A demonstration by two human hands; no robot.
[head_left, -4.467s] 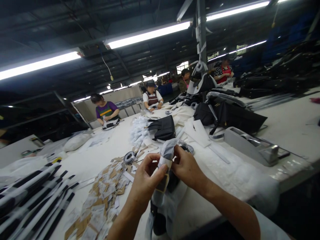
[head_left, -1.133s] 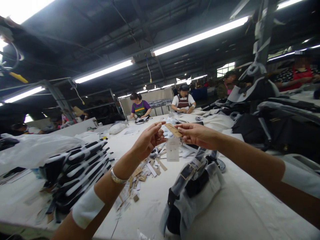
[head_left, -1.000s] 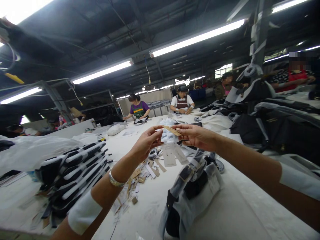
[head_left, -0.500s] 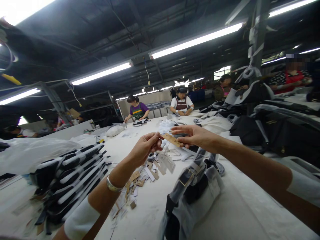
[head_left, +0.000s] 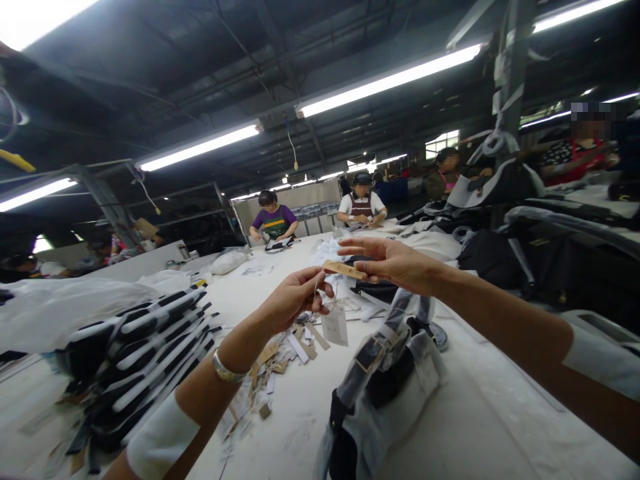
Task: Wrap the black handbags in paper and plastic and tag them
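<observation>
Over the table, a tan cardboard tag [head_left: 345, 269] is pinched at its left end by my left hand [head_left: 295, 298] and at its right end by my right hand [head_left: 403, 263]. The right hand's upper fingers stretch out above the tag. A thin string runs by my left fingers, and a small pale translucent packet [head_left: 336, 327] hangs just below them. Under my hands lies a scatter of tan and white tags [head_left: 273, 363]. Nearer to me, a black handbag [head_left: 390, 387] stands with pale wrapping around its body and its buckled strap.
Black pieces with white wrapping [head_left: 150, 360] are stacked at the left, beside clear plastic sheeting [head_left: 75, 310]. Black bags [head_left: 555, 273] are piled at the right. Two co-workers [head_left: 275, 220] sit across the white table [head_left: 280, 433]; others are farther right.
The tag has tilted flatter and risen slightly between my hands. The pale packet now hangs clear below my left fingers. The co-worker in the brown apron has lifted something pale.
</observation>
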